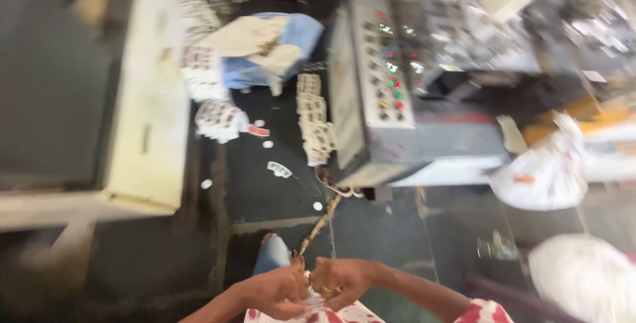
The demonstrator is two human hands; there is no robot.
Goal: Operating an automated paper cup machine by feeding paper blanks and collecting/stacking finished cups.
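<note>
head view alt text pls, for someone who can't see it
Blurred downward view: a person's left hand and right hand meet low in the frame over something small and pale, too blurred to identify. Ahead stands a grey machine control panel with coloured buttons, with paper scraps on the dark floor.

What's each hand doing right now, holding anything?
Left hand: fingers curled shut, pressed against the right; what it grips is too blurred to tell.
Right hand: also curled shut, against the left; contents unclear.

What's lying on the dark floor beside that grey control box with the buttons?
Left of the control box, stacks of printed strips lean on its side, with loose labels and small white discs scattered on the floor. Anything beneath the box is hidden.
</note>
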